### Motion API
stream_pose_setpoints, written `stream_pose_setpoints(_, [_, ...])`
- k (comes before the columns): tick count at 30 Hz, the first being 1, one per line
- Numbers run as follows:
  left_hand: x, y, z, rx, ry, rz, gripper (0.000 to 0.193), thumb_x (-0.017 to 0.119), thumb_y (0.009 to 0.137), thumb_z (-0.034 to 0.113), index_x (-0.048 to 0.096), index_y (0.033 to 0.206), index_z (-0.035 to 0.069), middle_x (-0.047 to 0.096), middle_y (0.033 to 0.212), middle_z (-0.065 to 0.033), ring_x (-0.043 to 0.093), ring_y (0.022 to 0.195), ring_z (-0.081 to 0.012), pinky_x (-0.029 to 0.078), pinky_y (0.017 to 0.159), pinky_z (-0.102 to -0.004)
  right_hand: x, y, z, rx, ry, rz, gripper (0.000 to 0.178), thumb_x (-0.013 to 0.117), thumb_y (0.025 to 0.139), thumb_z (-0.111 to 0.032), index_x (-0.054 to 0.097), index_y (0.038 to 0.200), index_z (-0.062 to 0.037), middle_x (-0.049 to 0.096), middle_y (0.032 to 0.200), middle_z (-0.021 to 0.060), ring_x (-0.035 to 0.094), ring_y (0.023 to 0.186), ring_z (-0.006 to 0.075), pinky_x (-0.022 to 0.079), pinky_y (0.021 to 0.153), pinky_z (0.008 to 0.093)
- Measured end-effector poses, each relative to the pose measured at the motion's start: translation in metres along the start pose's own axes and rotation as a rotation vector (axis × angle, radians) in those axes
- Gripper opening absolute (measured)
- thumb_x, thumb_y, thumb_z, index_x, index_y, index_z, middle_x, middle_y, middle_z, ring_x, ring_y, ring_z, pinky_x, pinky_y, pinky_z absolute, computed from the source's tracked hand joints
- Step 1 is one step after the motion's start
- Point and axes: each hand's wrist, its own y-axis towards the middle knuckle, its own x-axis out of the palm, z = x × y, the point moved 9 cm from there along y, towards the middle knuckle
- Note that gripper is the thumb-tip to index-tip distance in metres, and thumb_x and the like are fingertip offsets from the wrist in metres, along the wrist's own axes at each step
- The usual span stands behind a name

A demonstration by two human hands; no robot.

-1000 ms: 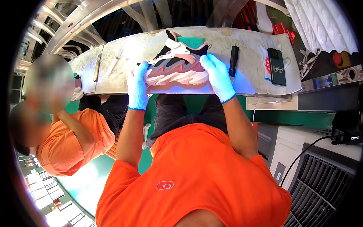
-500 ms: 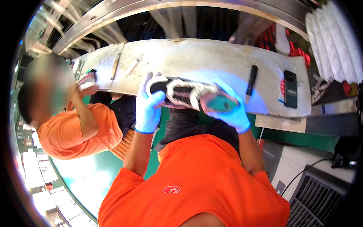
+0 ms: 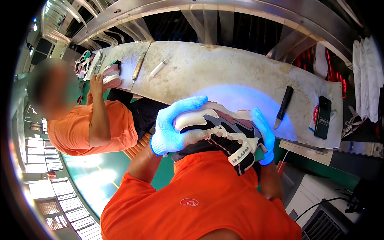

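Observation:
Between my gloved hands is a sneaker (image 3: 225, 122) in cream, black, grey and dusty pink, held above my lap at the table's near edge. It lies tipped on its side, with its laces and tongue facing me and its sole edge away. My left hand (image 3: 176, 127) closes round the toe end, thumb on the upper and fingers over the far edge. At the heel end, my right hand (image 3: 264, 135) presses against the shoe; part of its grip is hidden behind the shoe. Both gloves are knitted and look bluish under a patch of violet light.
On the worktable (image 3: 188, 72) lie a black-handled knife (image 3: 284, 105), a dark phone (image 3: 323, 120), a wooden-handled tool (image 3: 138, 68) and a white tube (image 3: 158, 68). A co-worker (image 3: 96, 124) at the left holds another shoe (image 3: 111, 76). A white machine (image 3: 316, 196) stands at lower right.
The sneaker has come nearer to me and rolled onto its side, its teal inside no longer facing up. Both hands moved with it, and the view has shifted.

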Motion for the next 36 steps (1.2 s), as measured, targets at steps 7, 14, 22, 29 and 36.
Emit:
stream_pose_setpoints(7, [-0.009,0.008,-0.009,0.130,0.017,0.184,0.054,0.092,0.082,0.004,0.075,0.133,-0.004,0.079,0.134,-0.0189,0.078,0.118,-0.0245,0.059,0.105,-0.0360,0.004,0.013,0.016,0.201,0.194,-0.069,0.073,0.096,0.079,-0.002,0.069,0.146,0.0024,0.074,0.137,0.0124,0.072,0.121,0.0232,0.063,0.098,0.0400])
stream_pose_setpoints(14, [-0.013,0.044,-0.184,-0.615,-0.987,0.555,0.044,0.069,0.109,0.025,0.067,0.141,-0.005,0.075,0.128,-0.0216,0.075,0.117,-0.0359,0.062,0.106,-0.0503,0.029,0.098,0.052,0.530,0.429,0.020,0.049,0.089,0.097,-0.025,0.075,0.136,0.0015,0.078,0.124,0.0070,0.070,0.112,0.0151,0.058,0.100,0.0353])
stream_pose_setpoints(22, [-0.033,0.012,-0.157,-0.453,-1.282,0.510,0.046,0.071,0.111,0.030,0.065,0.137,-0.007,0.074,0.132,-0.0260,0.074,0.122,-0.0375,0.059,0.110,-0.0488,0.034,0.143,0.009,0.679,0.286,-0.015,0.053,0.076,0.108,-0.052,0.079,0.116,0.0009,0.073,0.099,0.0038,0.064,0.094,0.0127,0.051,0.083,0.0318])
stream_pose_setpoints(29, [-0.070,-0.038,-0.168,-0.494,-1.324,0.588,0.052,0.064,0.114,0.042,0.067,0.136,-0.005,0.074,0.136,-0.0302,0.074,0.122,-0.0441,0.060,0.111,-0.0569,0.078,0.165,-0.065,0.543,0.193,-0.168,0.055,0.075,0.108,-0.053,0.080,0.114,0.0018,0.074,0.095,0.0059,0.066,0.090,0.0143,0.053,0.080,0.0325])
stream_pose_setpoints(36, [-0.068,-0.065,-0.164,-0.542,-1.344,0.618,0.062,0.053,0.115,0.043,0.060,0.147,-0.010,0.068,0.147,-0.0319,0.070,0.130,-0.0461,0.054,0.118,-0.0573,0.103,0.160,-0.079,0.581,0.173,-0.294,0.049,0.075,0.110,-0.046,0.079,0.119,0.0023,0.073,0.101,0.0035,0.063,0.094,0.0118,0.053,0.085,0.0309])
